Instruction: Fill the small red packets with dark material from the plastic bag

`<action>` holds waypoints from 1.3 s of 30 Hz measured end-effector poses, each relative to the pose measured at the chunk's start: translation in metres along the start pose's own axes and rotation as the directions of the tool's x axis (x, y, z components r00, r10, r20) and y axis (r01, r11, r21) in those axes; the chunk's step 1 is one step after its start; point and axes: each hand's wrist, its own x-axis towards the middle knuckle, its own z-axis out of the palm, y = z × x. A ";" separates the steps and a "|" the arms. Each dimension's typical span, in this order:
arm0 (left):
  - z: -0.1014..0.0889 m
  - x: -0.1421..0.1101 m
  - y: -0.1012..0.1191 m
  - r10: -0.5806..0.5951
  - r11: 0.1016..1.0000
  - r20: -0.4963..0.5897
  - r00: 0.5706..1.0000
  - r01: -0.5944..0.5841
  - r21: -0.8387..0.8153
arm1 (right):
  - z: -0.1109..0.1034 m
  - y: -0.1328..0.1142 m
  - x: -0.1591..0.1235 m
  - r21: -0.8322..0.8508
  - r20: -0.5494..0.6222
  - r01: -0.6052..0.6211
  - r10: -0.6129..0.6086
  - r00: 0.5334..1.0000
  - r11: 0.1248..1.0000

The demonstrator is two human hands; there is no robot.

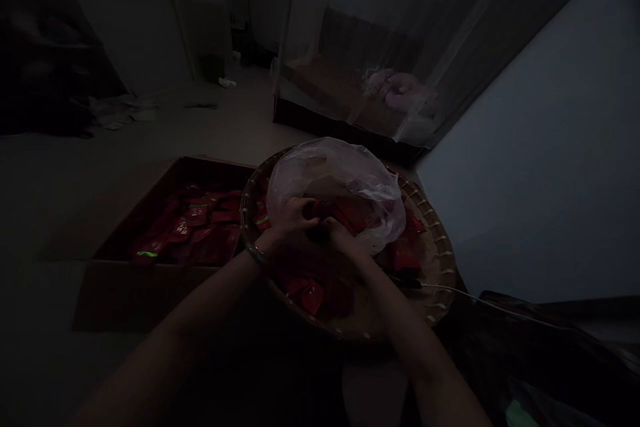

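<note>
In dim light, one bare left hand [296, 219] and one bare right hand [336, 235], two in all, and one greyish round bangle [256, 253]. Also one round brown woven basket [443, 243], one open rectangular cardboard box [125, 295], one translucent whitish plastic bag [295, 173] and one thin white cord [480, 299]. Too many for an exact count: small shiny red packets [197, 213].

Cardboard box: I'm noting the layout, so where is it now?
In the head view, the cardboard box sits left of centre, beside the round basket.
</note>
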 end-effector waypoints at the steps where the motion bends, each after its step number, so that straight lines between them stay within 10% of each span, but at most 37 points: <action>1: -0.001 0.000 0.001 -0.005 1.000 -0.003 1.000 0.005 0.005 | 0.000 -0.001 0.001 0.017 -0.004 0.003 -0.003 1.000 1.000; 22: 0.002 -0.001 -0.003 0.034 0.999 0.038 0.999 -0.034 0.003 | -0.061 0.004 -0.010 0.558 -0.166 -0.196 0.340 0.926 0.806; 30: 0.003 0.000 0.002 0.015 1.000 0.079 0.997 -0.013 -0.022 | -0.104 -0.037 -0.001 0.383 -0.251 -0.056 0.162 0.954 0.922; 39: 0.009 0.000 -0.006 0.042 0.999 0.052 0.998 -0.041 -0.021 | -0.093 -0.053 0.011 0.296 -0.259 -0.008 0.088 0.962 0.955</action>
